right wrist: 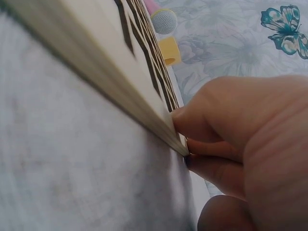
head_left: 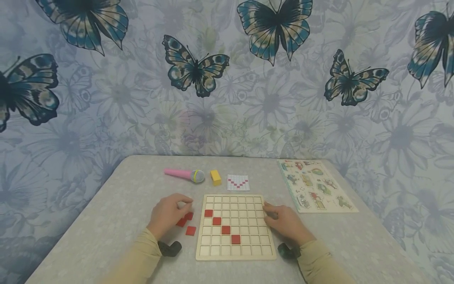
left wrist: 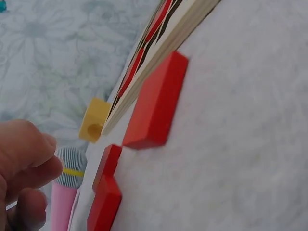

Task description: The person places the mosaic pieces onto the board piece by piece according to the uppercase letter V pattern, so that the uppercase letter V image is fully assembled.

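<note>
A wooden grid board (head_left: 248, 255) lies on the table, with several red square tiles (head_left: 226, 230) set in a diagonal from its left side toward the lower middle. Three loose red tiles (head_left: 190, 230) are left of the board. Above the farther loose tiles is my left hand (head_left: 169, 213), its fingers loosely bent; the left wrist view shows nothing between them. On the other side, my right hand (head_left: 286, 221) pinches the board's right edge between thumb and fingers, as the right wrist view shows up close.
Behind the board lie a pattern card (head_left: 238, 183) with a red V of squares, a yellow block (head_left: 215, 178) with a hole and a pink toy microphone (head_left: 182, 174). An illustrated puzzle board (head_left: 319, 187) lies at the far right. A butterfly-patterned wall (head_left: 227, 118) backs the table.
</note>
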Motion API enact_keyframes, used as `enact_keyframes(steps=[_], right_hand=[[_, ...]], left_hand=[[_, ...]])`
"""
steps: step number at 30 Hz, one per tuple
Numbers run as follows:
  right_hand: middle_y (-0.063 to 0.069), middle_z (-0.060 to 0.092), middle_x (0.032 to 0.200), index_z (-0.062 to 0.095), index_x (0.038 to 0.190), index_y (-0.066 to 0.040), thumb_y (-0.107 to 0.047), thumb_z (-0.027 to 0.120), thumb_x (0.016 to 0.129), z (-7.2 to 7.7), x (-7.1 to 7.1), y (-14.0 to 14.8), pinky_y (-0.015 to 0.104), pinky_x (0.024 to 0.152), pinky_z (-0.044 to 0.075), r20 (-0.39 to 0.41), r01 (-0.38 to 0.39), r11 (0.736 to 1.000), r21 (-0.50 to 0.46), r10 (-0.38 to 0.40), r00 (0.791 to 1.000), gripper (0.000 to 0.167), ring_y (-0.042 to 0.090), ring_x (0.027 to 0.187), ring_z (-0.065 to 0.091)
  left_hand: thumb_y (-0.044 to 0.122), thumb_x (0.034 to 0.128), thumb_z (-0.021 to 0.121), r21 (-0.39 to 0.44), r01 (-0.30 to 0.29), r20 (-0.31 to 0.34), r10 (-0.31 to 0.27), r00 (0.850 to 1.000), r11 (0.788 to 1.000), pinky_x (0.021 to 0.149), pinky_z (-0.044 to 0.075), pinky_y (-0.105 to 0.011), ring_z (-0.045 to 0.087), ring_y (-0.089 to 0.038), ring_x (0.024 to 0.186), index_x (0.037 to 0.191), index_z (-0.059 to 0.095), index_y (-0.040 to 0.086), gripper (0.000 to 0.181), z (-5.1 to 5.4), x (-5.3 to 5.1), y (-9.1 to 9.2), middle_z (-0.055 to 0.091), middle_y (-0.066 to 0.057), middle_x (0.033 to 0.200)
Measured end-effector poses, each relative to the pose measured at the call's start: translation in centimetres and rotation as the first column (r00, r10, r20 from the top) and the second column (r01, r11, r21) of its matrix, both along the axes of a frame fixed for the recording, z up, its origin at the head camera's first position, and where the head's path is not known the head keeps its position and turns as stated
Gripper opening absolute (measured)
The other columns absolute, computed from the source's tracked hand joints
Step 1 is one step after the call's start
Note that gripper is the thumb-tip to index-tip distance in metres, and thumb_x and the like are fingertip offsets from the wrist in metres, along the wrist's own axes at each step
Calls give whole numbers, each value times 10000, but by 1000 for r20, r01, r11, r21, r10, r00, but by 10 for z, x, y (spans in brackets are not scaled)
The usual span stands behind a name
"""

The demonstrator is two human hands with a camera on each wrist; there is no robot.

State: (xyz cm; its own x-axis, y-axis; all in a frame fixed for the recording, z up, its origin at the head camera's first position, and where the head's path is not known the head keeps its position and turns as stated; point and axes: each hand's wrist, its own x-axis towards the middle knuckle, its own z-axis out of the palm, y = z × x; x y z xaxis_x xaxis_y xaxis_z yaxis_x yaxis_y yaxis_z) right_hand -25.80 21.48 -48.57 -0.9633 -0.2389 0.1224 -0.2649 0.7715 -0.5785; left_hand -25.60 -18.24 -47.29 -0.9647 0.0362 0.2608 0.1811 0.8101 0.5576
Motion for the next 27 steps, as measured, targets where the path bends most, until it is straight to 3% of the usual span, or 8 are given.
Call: enact_keyframes(steps=[6,13,19,27], right_hand=[[-33,608,1450,708,1317,-141,-240,741,919,2,1,0,499,1144,393,21,5,1000,-12,-5,1000,412,289,1401,516],[-22,607,1454,711,1311,-128,-223,737,924,4,1,-1,517,1143,389,26,4,1000,-5,-4,1000,399,307,1400,516],[-34,602,1457,706,1319,-134,-236,734,928,5,2,-2,511,1147,383,40,12,1000,-13,-12,999,405,296,1409,504],[-37,597,1463,702,1325,-130,-229,734,929,6,3,-2,512,1153,377,44,19,1000,-17,-18,999,409,293,1416,497]], left_hand=[[274,879,764,-51,72,28,-71,997,996,793,560,-409,678,-146,920,1112,784,261,234,-3,-4,-14,749,52,1171],[268,778,804,-78,150,70,-145,987,986,800,534,-375,654,-114,924,1095,776,293,319,-8,-6,-22,739,105,1113],[318,754,844,-100,160,71,-154,986,982,871,544,-404,676,-141,1044,1065,760,323,322,-10,-6,-22,713,139,1092],[312,786,831,-102,153,63,-147,987,983,846,533,-383,662,-115,993,1049,760,320,273,-10,-7,-19,720,131,1081]])
